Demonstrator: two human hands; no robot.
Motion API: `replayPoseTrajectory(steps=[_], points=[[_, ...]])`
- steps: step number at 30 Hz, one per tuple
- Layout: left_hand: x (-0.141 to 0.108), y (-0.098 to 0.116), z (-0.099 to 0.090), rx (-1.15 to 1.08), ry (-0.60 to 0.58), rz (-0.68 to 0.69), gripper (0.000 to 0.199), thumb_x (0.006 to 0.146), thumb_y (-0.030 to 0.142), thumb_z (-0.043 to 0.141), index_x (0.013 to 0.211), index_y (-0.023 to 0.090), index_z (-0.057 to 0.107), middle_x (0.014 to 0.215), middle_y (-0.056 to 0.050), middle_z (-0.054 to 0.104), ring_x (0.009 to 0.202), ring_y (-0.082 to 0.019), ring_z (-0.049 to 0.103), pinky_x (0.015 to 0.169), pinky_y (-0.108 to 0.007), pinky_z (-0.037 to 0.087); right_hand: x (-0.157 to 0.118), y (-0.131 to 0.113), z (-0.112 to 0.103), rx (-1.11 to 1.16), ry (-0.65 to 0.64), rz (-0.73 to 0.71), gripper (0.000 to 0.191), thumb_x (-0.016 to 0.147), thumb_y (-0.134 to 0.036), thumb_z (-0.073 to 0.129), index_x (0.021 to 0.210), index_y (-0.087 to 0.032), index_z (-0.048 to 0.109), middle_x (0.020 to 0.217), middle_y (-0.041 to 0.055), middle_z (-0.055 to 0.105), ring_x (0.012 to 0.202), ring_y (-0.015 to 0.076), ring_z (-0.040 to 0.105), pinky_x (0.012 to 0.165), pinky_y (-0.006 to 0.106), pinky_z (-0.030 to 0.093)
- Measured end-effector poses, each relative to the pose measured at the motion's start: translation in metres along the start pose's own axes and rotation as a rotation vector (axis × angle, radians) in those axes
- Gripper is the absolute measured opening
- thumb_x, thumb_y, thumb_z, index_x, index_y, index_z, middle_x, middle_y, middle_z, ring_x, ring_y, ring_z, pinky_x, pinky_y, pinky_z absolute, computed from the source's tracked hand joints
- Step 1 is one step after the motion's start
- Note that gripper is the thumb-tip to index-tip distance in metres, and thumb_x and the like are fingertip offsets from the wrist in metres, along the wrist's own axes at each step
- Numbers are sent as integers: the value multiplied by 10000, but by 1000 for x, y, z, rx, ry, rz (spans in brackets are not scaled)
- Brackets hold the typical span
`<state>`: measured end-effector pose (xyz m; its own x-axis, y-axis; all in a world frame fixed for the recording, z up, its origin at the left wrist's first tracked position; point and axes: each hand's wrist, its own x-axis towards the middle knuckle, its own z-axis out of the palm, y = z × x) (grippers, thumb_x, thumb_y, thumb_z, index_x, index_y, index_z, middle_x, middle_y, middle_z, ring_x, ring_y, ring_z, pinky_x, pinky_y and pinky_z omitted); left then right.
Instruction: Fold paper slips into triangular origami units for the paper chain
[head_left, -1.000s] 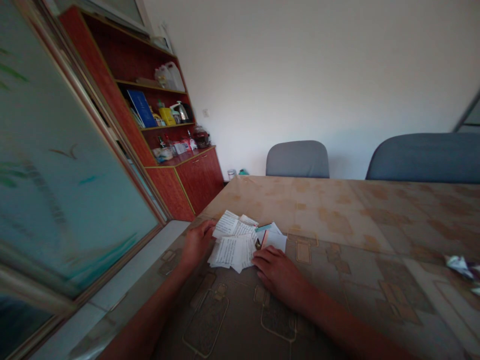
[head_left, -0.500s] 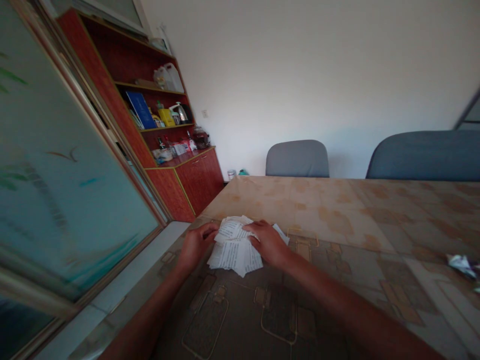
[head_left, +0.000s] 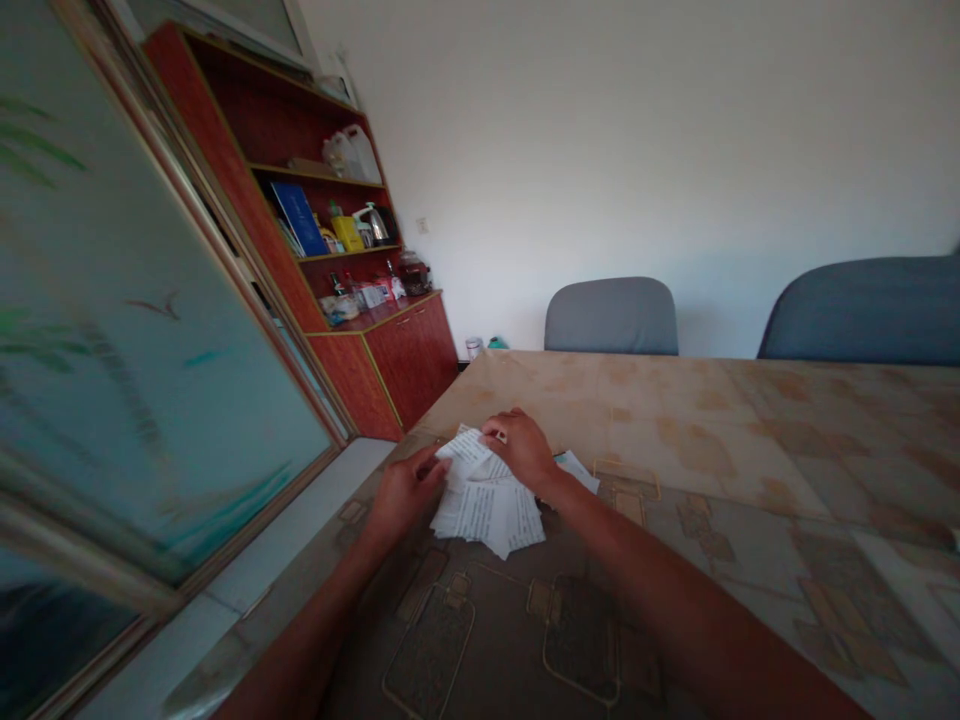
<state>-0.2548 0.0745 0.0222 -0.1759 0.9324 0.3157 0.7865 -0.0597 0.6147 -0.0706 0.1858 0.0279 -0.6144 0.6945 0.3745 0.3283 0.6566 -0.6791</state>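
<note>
A loose pile of printed paper pieces (head_left: 487, 515) lies on the patterned tablecloth (head_left: 720, 420), its pieces overlapping at odd angles. Over its far side, one printed sheet of paper (head_left: 463, 447) is held between both hands. My left hand (head_left: 409, 488) pinches the sheet's left edge with thumb and fingers. At the upper right edge, my right hand (head_left: 520, 448) grips the same sheet with thumb and forefinger. Another white paper piece (head_left: 579, 470) shows beyond my right wrist, partly hidden by it.
Two grey chairs (head_left: 611, 315) stand behind the table's far edge, against a white wall. To the left are a red-brown shelf cabinet (head_left: 409, 360) with bottles, a kettle and folders, and a frosted glass door (head_left: 150, 330).
My right hand has risen off the pile, and a sheet of paper is now lifted between both hands. My left hand has closed on its edge. The view has shifted slightly.
</note>
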Motion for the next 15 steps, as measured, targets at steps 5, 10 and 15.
replayPoseTrajectory(steps=[5, 10, 15], points=[[0, 5, -1, -24, -14, 6, 320, 837, 423, 531, 917, 185, 729, 878, -48, 758, 756, -235, 693, 664, -285, 515, -14, 15, -14, 258, -3, 92, 309, 939, -309, 589, 1211, -165, 566, 1210, 78, 598, 999, 232, 628, 826, 429, 539], [-2, 16, -3, -65, 98, 1, 350, 842, 444, 527, 949, 172, 718, 946, -72, 751, 837, -263, 683, 753, -332, 520, -65, 18, -38, 499, -42, 153, 272, 944, -318, 582, 1163, -156, 586, 1133, 69, 628, 923, 202, 646, 777, 392, 550], [-20, 65, 0, -220, 94, 38, 453, 895, 510, 437, 961, 150, 704, 901, -88, 745, 795, -230, 682, 700, -317, 541, -116, -1, -62, 653, -10, 181, 370, 804, -521, 651, 721, -161, 630, 688, -15, 623, 642, 127, 586, 608, 252, 458]])
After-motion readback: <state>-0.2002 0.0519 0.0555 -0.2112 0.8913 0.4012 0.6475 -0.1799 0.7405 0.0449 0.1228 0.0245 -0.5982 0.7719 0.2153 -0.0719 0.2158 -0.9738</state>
